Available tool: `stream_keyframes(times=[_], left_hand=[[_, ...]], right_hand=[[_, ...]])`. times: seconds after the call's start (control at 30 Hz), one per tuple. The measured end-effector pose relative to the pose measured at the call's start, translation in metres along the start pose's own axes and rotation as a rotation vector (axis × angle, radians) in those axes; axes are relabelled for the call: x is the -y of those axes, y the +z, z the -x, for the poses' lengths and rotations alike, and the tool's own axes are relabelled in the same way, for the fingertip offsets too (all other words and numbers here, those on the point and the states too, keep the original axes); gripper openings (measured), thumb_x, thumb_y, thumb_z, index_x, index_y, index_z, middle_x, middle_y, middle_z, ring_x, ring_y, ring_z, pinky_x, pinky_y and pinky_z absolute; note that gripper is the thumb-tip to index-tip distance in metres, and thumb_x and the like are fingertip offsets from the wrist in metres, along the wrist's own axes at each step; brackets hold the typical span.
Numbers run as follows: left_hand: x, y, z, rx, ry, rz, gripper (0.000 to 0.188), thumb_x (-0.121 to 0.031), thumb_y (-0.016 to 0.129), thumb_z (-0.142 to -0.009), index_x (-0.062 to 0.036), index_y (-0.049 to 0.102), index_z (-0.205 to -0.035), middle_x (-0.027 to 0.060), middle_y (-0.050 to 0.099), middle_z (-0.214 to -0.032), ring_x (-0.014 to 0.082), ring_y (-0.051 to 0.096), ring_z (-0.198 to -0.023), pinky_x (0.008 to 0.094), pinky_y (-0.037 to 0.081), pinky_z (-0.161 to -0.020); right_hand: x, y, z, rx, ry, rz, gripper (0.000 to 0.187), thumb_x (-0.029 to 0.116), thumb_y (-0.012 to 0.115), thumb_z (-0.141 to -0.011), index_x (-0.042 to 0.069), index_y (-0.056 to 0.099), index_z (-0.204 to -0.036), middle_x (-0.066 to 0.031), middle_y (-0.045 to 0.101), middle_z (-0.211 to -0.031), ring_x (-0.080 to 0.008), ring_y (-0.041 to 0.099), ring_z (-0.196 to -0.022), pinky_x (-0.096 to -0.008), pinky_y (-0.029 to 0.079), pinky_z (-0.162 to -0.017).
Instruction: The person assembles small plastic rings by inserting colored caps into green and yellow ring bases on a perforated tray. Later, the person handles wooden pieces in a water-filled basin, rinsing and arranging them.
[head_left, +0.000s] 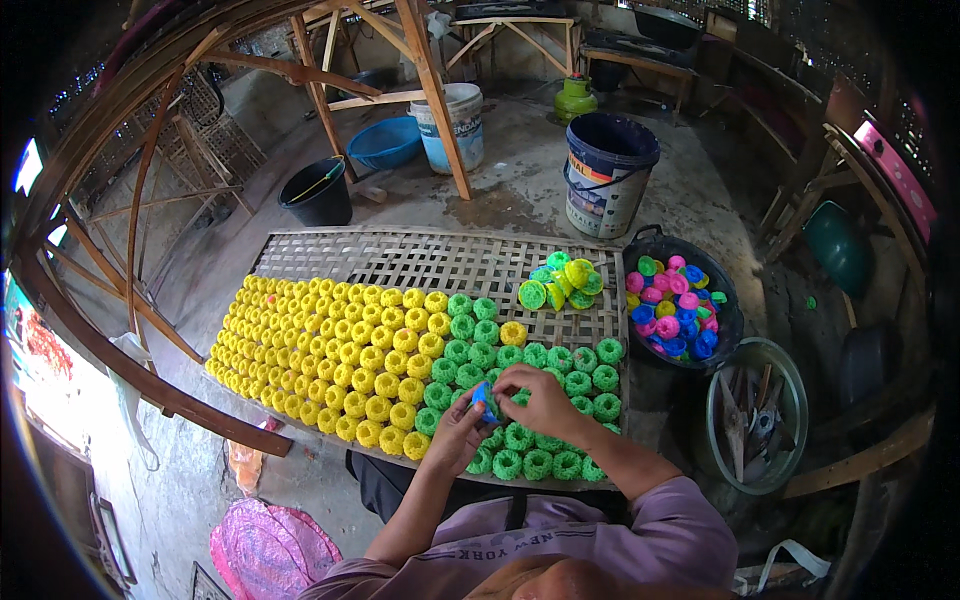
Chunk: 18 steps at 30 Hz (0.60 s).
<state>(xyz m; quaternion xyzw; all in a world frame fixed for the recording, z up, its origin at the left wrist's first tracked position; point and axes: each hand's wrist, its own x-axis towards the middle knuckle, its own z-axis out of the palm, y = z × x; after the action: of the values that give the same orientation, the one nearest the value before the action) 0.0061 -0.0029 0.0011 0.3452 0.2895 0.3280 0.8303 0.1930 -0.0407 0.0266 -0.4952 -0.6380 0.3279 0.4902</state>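
The person's left hand (458, 428) grasped a small blue piece (486, 400) above the rack's near right; whether the right hand (541, 401) beside it gripped anything could not be told; green cakes (508, 464) lay below, yellow cakes (378, 408) left

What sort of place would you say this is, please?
Probably a small home food workshop: a woven rack bears rows of yellow pieces and green pieces, with a green gas cylinder beyond.

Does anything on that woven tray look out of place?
Yes: one yellow piece sits at the upper edge of the green pieces, apart from the yellow block on the left, breaking the colour grouping.
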Motion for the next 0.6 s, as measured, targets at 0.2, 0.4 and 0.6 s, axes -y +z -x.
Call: stream_keyframes(times=[0.2, 0.4, 0.6], left_hand=[[-0.011, -0.001, 0.003, -0.013, 0.065, 0.014, 0.045, -0.019, 0.053, -0.096, -0.0032, 0.038, -0.136, 0.0097, 0.053, -0.126, 0.0218, 0.056, -0.112, 0.039, 0.048, -0.097], [-0.007, 0.006, 0.004, 0.043, 0.031, -0.21, 0.053, -0.02, 0.061, -0.092, -0.0021, 0.038, -0.136, 0.0088, 0.052, -0.123, 0.0197, 0.056, -0.108, 0.0391, 0.052, -0.09], [-0.01, 0.0, 0.003, -0.093, 0.06, -0.098, 0.047, -0.022, 0.057, -0.094, -0.0044, 0.041, -0.134, 0.0071, 0.054, -0.12, 0.0185, 0.056, -0.108, 0.0352, 0.049, -0.089]], right_hand=[[-0.031, -0.01, 0.001, -0.035, 0.647, -1.166, 0.031, 0.018, 0.052, -0.092, -0.005, 0.057, -0.111, -0.0099, 0.062, -0.104, -0.0182, 0.061, -0.093, -0.0344, 0.05, -0.086], [-0.06, -0.009, 0.002, 0.027, 0.401, -0.346, 0.03, 0.012, 0.065, -0.084, 0.003, 0.058, -0.112, -0.0072, 0.063, -0.1, -0.0137, 0.06, -0.092, -0.0309, 0.048, -0.08], [-0.107, -0.082, -0.043, -0.34, 0.302, 0.175, 0.031, 0.015, 0.072, -0.075, 0.005, 0.056, -0.099, -0.0089, 0.064, -0.09, -0.0208, 0.062, -0.083, -0.0347, 0.049, -0.073]])
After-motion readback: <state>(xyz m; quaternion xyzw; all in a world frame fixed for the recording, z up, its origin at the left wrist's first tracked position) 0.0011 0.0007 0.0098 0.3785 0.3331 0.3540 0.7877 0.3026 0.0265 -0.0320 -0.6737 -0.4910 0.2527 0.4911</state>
